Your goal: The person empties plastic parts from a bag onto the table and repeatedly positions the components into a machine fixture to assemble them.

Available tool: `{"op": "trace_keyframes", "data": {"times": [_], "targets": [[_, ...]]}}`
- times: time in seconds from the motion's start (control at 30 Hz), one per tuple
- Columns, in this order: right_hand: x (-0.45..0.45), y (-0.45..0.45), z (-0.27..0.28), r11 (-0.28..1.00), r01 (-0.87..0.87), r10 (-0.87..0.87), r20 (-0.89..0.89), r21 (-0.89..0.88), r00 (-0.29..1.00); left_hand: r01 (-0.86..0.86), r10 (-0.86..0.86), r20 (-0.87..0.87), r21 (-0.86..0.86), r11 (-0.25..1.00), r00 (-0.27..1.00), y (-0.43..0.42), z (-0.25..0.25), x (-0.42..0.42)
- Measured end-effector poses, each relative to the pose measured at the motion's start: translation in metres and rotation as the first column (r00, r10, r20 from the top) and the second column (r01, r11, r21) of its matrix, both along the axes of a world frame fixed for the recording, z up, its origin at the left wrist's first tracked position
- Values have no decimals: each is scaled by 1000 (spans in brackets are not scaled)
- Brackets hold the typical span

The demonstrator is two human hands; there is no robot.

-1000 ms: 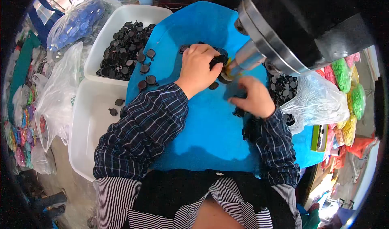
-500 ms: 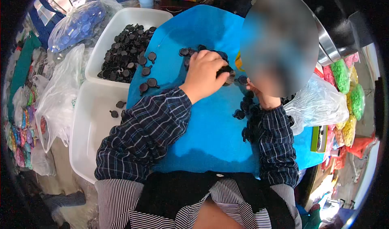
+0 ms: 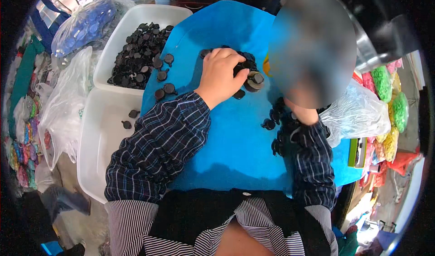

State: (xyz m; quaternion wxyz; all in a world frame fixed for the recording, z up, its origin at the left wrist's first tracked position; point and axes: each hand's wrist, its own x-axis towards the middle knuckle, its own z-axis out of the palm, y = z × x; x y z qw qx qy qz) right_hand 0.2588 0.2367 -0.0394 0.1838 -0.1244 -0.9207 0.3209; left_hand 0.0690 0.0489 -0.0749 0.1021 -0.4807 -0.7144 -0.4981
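Observation:
My left hand (image 3: 219,74) lies curled over a heap of small black round caps with tabs (image 3: 248,58) on the blue work surface. Its thumb and fingers close round some of the black caps. Beside the thumb sits a round dark piece with a tan rim (image 3: 255,80). My right hand (image 3: 304,113) is at the right, above more black caps (image 3: 277,115); a grey blurred patch covers its fingers, so what they hold cannot be seen. A few loose caps (image 3: 169,89) lie left of my left hand.
A white plastic tub (image 3: 99,68) full of black caps stands at the left, with another white tub (image 3: 93,165) nearer me holding a few. Plastic bags (image 3: 63,102) crowd the far left. A clear bag (image 3: 355,115) and colourful packets (image 3: 398,111) are at the right.
My right hand has moved right, behind the blur; the black cap near its fingers no longer shows there. My left hand has shifted slightly left, uncovering more of the tan-rimmed piece.

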Motion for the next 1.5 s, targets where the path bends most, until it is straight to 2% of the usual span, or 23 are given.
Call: {"op": "trace_keyframes", "data": {"times": [0.03,0.13,0.17,0.27,0.3,0.4,0.57,0.67,0.7,0.73,0.8,0.83,0.93,0.97,1.03,1.1,1.2,1.33,1.5], "targets": [[10,2,0,1000,1,-1,3,2,1000,-19,19,-5,7,1000,1000,1,1,1],[37,3,-5,938,-184,179,46,294,983,-45,46,-9,26,999,999,4,3,7],[39,2,-8,938,-181,175,47,296,983,-53,54,-7,24,998,999,5,4,8],[27,-13,-28,995,50,-53,-30,-85,998,-76,76,-12,12,997,997,2,4,8],[21,-15,-35,995,46,-49,-38,-86,998,-56,56,-20,16,998,998,0,4,6],[11,-13,-47,983,183,-184,-28,-19,983,-12,12,-30,27,1000,999,1,4,6],[2,-6,-36,987,158,-159,-36,-25,987,86,-82,-65,52,995,994,3,5,10],[4,7,-34,967,164,-164,16,-194,986,113,-111,-54,48,992,992,3,8,11],[2,9,-33,967,165,-165,13,-194,986,126,-122,-73,54,991,990,5,10,12],[1,10,-30,896,147,-169,-16,-418,985,139,-134,-89,61,988,987,7,11,14],[-3,10,-23,613,66,-192,-68,-787,979,150,-143,-106,65,987,984,9,12,17],[-5,7,-20,613,66,-193,-69,-787,979,145,-137,-148,46,988,979,10,11,19],[-21,-12,-14,533,-144,-135,-252,-834,958,124,-118,-228,9,992,967,9,7,20],[-28,-19,-12,533,-145,-133,-252,-834,959,94,-90,-187,9,996,978,8,6,16],[-42,-34,-8,621,-154,-74,-253,-768,965,38,-37,-104,7,999,994,7,4,10],[-46,-39,-11,660,-157,-47,-249,-735,967,36,-34,-90,18,999,995,9,4,9],[-50,-42,-23,784,-43,-80,-169,-620,982,23,-20,-67,44,999,998,7,3,6],[-49,-45,-19,741,-86,-69,-203,-666,977,27,-25,-59,38,999,998,5,1,5],[-48,-44,-23,776,-58,-81,-190,-628,978,24,-23,-36,31,999,999,2,2,5]]}}
